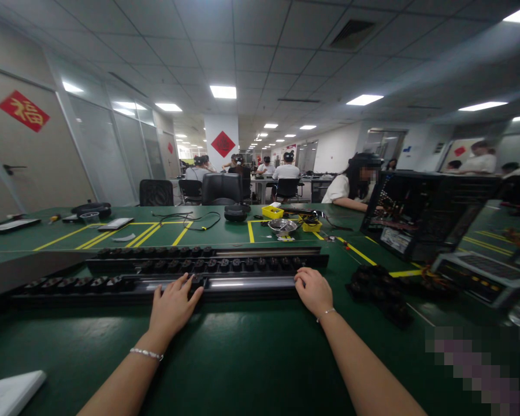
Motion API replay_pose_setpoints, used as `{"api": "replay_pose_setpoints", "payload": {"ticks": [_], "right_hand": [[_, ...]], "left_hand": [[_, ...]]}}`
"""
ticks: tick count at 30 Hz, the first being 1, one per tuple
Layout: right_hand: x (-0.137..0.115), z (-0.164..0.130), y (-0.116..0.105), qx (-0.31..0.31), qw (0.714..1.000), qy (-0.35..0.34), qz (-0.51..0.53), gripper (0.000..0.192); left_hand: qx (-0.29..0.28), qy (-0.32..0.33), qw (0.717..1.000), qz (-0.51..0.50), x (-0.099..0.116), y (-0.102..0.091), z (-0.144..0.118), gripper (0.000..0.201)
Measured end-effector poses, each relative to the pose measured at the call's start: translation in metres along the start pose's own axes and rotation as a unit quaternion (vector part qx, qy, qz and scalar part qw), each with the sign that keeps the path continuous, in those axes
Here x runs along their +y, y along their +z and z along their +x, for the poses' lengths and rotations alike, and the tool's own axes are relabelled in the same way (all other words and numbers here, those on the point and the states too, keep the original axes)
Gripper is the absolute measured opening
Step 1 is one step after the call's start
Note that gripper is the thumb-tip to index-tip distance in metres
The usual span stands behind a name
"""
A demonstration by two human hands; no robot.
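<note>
A long black rail [247, 284] with a shiny metal trough lies across the table in front of me. Several black socket modules [83, 283] sit in its left part. My left hand [173, 306] is over the rail's middle, thumb and fingers around one black socket module [198, 281] in the trough; the fingertips are partly hidden. At the rail's right end, my right hand [315, 293] has its fingers curled over the edge, gripping it. Just behind lies a second black rail [323, 260], with a row of similar modules along it.
Black parts [379, 292] are heaped right of my right hand. An open computer case [433, 214] and a power supply unit [485, 277] stand farther right. Behind the rails are a metal bowl [282, 226], a yellow box [272, 212] and cables. A co-worker [351, 185] sits across the table.
</note>
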State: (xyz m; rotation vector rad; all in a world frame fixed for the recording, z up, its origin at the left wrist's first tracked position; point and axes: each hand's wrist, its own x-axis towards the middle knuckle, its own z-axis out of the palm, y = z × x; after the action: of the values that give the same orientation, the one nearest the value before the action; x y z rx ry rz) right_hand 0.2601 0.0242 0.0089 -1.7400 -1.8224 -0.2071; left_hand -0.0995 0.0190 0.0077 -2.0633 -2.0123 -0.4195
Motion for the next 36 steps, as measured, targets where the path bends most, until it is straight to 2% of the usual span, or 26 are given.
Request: {"api": "replay_pose_setpoints", "payload": {"ticks": [36], "right_hand": [[0.0, 0.0, 0.001, 0.005, 1.0, -0.005, -0.006, 0.024]], "left_hand": [[0.003, 0.009, 1.0, -0.014, 0.011, 0.0, -0.002, 0.058]]}}
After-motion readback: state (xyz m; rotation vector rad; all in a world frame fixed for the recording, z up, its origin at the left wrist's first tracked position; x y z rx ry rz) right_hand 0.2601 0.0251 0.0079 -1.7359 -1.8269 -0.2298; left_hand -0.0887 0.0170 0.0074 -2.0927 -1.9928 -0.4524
